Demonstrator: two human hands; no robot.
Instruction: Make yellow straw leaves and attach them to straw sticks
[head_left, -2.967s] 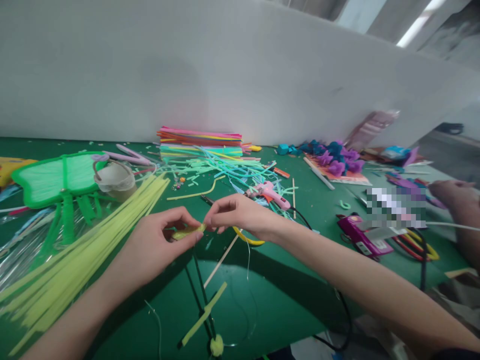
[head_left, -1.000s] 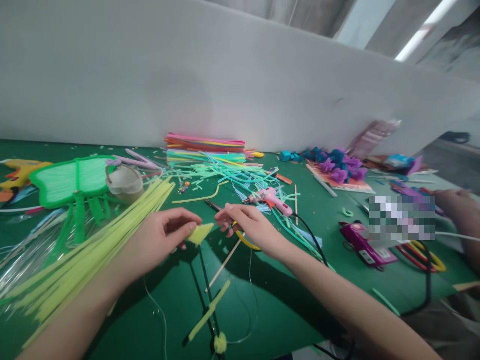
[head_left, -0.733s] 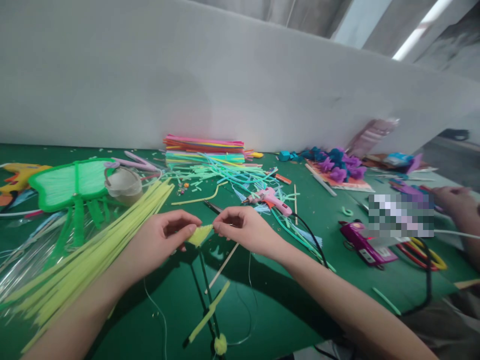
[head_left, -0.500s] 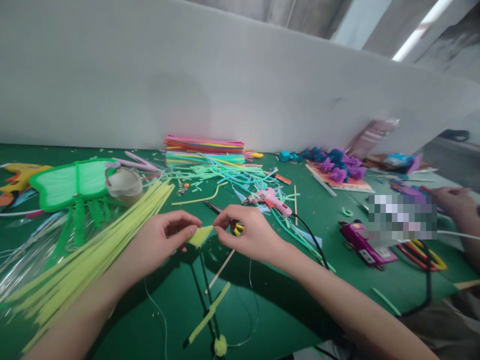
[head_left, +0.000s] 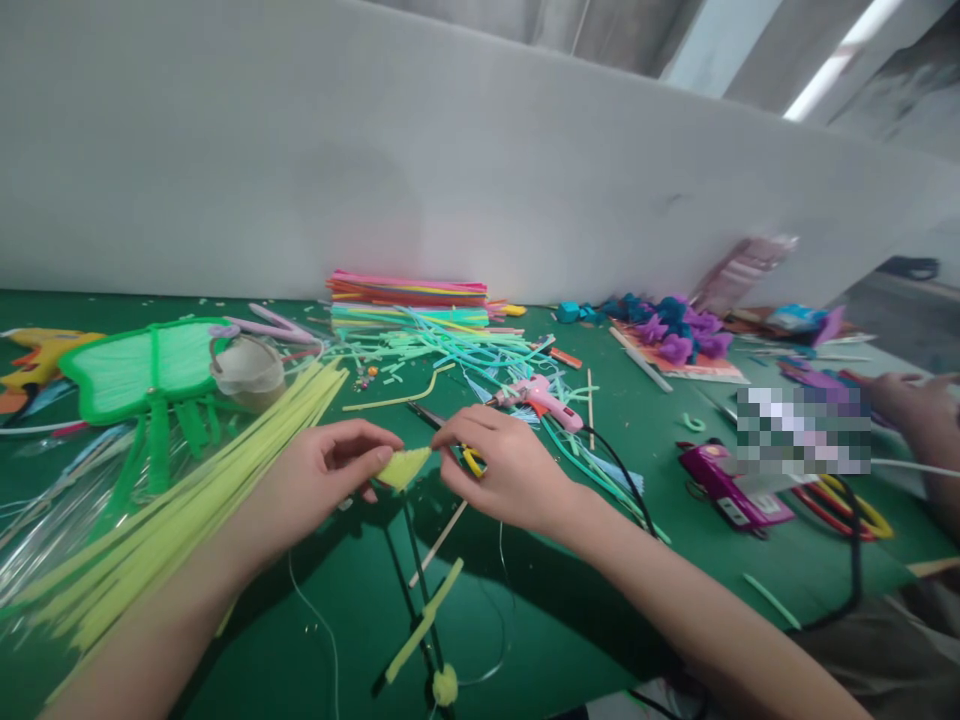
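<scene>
Two hands [head_left: 311, 480] at yellow triangle [head_left: 403, 470] (magenta box [head_left: 716, 482] label [head_left: 736, 512] unreadable).

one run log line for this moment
left grip: pinching yellow-green piece | right grip: at piece's right corner, contact unclear | pink glue gun: on green table | yellow-green strips: bunched, table's left side

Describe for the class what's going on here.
A person's left hand pinches a yellow piece above a green table; the right hand is at its pointed end, though whether it grips is unclear. A bundle of yellow strips lies at the left, and a pink glue gun beyond the right hand. Another person's hand shows at far right.
</scene>
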